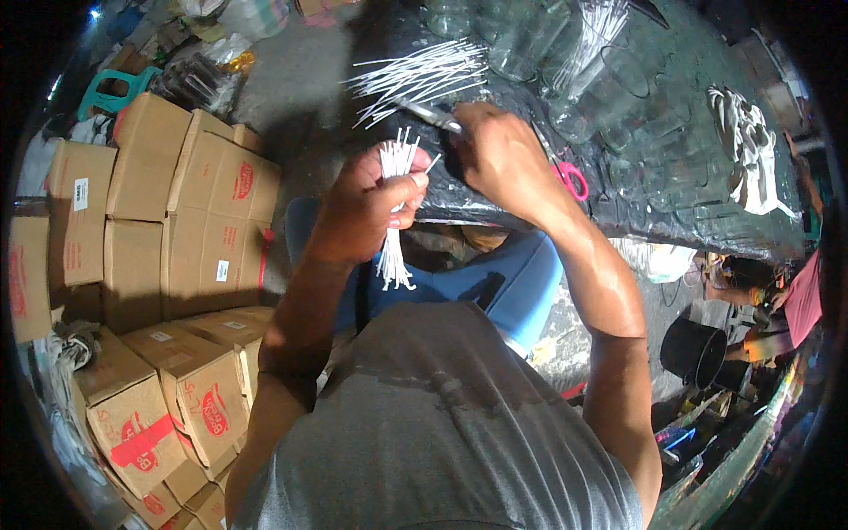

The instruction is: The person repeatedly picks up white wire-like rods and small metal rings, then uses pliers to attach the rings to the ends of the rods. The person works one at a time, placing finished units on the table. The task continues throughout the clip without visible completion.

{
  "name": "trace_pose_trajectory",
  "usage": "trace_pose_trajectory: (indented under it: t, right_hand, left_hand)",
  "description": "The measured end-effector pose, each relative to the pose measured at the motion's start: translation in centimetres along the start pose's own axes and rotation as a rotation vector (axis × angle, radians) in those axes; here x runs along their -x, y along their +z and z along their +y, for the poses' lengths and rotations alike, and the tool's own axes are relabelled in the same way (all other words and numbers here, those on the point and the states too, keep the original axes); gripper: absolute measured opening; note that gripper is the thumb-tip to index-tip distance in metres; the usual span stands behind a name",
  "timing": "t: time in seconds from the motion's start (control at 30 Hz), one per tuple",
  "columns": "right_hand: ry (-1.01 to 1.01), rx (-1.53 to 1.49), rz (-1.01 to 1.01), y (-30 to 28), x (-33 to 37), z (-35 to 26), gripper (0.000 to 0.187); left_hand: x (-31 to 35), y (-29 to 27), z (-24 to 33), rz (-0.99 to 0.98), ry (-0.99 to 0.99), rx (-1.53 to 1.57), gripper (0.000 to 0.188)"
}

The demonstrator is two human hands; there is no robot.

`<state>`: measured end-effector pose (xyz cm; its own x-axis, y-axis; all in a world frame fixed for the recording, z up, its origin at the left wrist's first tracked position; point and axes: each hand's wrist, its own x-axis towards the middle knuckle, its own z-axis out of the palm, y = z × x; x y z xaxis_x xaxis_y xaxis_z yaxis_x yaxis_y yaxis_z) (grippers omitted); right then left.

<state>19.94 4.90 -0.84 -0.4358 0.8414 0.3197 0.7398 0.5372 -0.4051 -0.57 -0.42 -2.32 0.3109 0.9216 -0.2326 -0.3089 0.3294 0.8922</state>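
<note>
My left hand (375,199) is closed round an upright bundle of thin white strands (395,261), which look like stiff wicks. One strand sticks out sideways near the fingertips. Just to the right, my right hand (499,159) grips a slim grey metal tool (433,117), whose exact kind I cannot make out. The tool's tip points left, at the near edge of a loose pile of similar white strands (420,78) on the dark table (459,199). Scissors with pink handles (572,180) lie beside my right wrist.
Several clear glasses (618,84) crowd the table's right side, with more white strands (594,35) standing among them. A crumpled white cloth (746,150) lies farther right. Stacked cardboard boxes (212,177) fill the left. A blue chair (521,283) and a black bucket (693,352) stand below the table.
</note>
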Motion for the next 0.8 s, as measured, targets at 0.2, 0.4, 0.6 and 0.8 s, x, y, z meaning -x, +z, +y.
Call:
trace_pose_trajectory:
  t: [0.2,0.4,0.6,0.8]
  right_hand:
    - [0.317,-0.736,0.123,-0.4,1.9,-1.7,0.013]
    - [0.406,-1.189,0.051,1.0,3.0,-2.3,0.009]
    - [0.422,-1.361,0.136,1.3,2.9,-2.5,0.008]
    - [0.397,-1.301,0.142,1.3,3.0,-2.6,0.008]
  left_hand:
    - [0.3,0.4,-0.9,0.013,0.059,0.002,0.014]
    - [0.0,1.8,-1.0,0.058,0.112,0.017,0.011]
    - [-0.2,2.1,-0.6,0.056,0.140,-0.042,0.009]
    - [-0.3,2.1,-0.8,0.052,0.131,0.012,0.010]
